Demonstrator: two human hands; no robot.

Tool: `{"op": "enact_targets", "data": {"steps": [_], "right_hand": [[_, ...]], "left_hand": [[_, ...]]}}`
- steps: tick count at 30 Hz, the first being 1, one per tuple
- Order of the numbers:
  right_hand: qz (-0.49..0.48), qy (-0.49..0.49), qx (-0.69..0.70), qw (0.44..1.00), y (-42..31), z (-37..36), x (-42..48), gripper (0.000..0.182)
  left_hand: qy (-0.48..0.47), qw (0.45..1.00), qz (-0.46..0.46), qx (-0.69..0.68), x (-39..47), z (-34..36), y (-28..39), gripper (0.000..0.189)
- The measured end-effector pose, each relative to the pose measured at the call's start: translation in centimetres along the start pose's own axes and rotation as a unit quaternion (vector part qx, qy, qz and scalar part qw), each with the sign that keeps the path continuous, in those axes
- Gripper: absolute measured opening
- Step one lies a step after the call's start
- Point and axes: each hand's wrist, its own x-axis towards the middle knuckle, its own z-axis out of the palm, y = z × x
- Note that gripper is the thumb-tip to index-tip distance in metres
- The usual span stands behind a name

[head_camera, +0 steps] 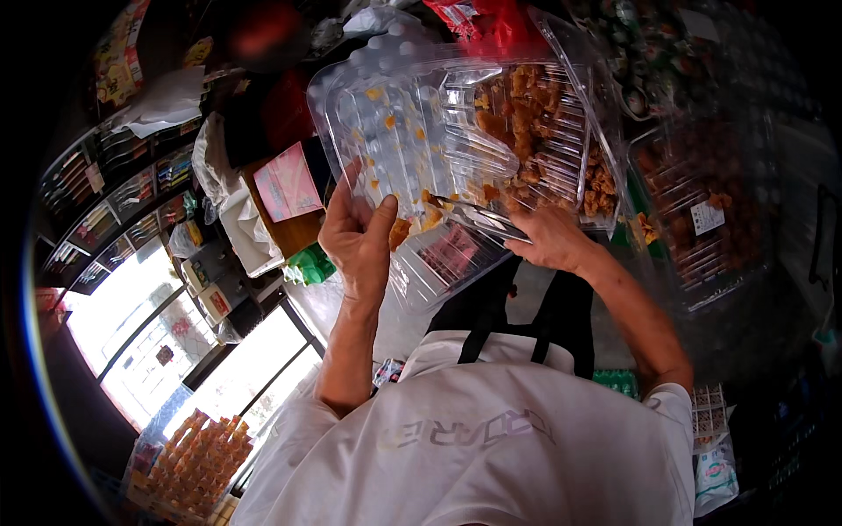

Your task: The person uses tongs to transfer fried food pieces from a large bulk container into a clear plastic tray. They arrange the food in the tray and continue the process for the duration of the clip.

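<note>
My left hand [355, 240] grips the near edge of a transparent plastic tray [332, 118], thumb on the inside. Orange crumbs cling to the ribbed bottom of that tray, which is tilted. Stainless steel tongs [483, 220] are in my right hand [552, 238], their tips pointing left into the tray. Beside the tips lies a small orange-brown food piece [431, 215]; whether they pinch it I cannot tell. To the right, brown crumbly food [520, 125] shows in a transparent container, partly covered by ribbed plastic.
A lidded plastic box [684, 263] of brown round items, bearing a white label, stands on the right. A red plastic bag [490, 26] lies at the far side. On the left are a pink box [289, 181], a white foam box [247, 237] and stocked shelves [131, 191].
</note>
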Motion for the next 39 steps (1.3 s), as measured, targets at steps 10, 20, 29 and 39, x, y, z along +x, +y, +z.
{"op": "enact_targets", "data": {"steps": [10,20,29,39], "right_hand": [[0.001,-0.026,0.117,0.993,-2.2,1.6,-0.9,0.029],[0.045,0.059,-0.010,0.997,-1.1,0.5,1.1,0.035],[0.057,0.032,-0.023,0.998,-1.3,1.1,2.2,0.029],[-0.040,-0.062,0.098,0.992,-2.0,-0.7,1.6,0.030]], "left_hand": [[0.033,0.999,-0.006,0.002,-0.3,0.0,-0.4,0.048],[0.021,0.999,0.025,-0.022,0.6,-0.2,-0.7,0.049],[-0.010,1.000,0.024,-0.018,0.0,0.1,0.0,0.051],[0.006,0.998,0.068,0.004,0.5,-0.3,-0.4,0.048]]}}
